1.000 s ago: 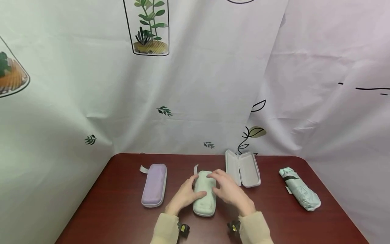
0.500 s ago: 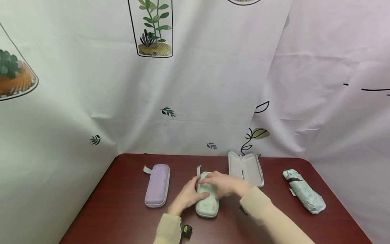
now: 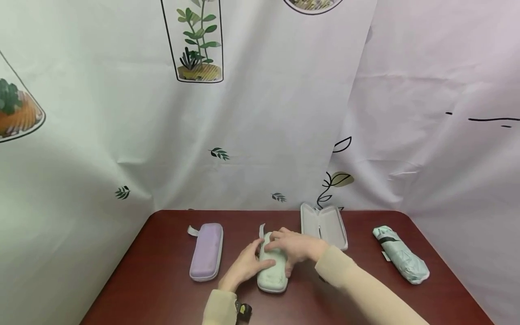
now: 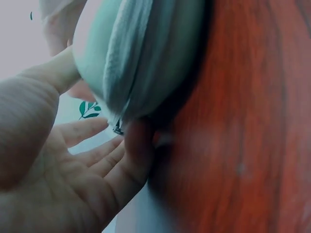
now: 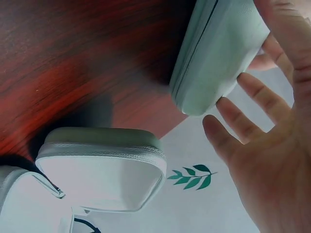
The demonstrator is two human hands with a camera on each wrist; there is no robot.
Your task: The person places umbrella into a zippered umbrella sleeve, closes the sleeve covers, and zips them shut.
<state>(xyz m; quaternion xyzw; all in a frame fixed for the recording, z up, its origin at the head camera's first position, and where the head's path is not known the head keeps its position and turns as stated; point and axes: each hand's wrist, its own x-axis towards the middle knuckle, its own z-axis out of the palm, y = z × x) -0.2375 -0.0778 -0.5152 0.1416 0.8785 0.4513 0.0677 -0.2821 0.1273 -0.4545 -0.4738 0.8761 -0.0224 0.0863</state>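
A pale green zippered glasses case lies closed on the table, its fabric loop sticking out at the far left corner. My left hand holds its left side, thumb over the top and fingers along the zipper edge. In the left wrist view the zipper pull shows right at those fingers. My right hand reaches across the far half from the right, fingers over the top and thumb at the right side. The right wrist view shows fingertips on the shell, the little finger off it.
Left on the dark red table lies a purple zippered case. An opened case with a pale lining stands behind my right hand. A folded mint umbrella lies far right. A printed cloth hangs behind the table.
My right hand has moved left over the case's far end, its forearm swinging out to the right. My left hand keeps its place on the case. The head view has shifted slightly.
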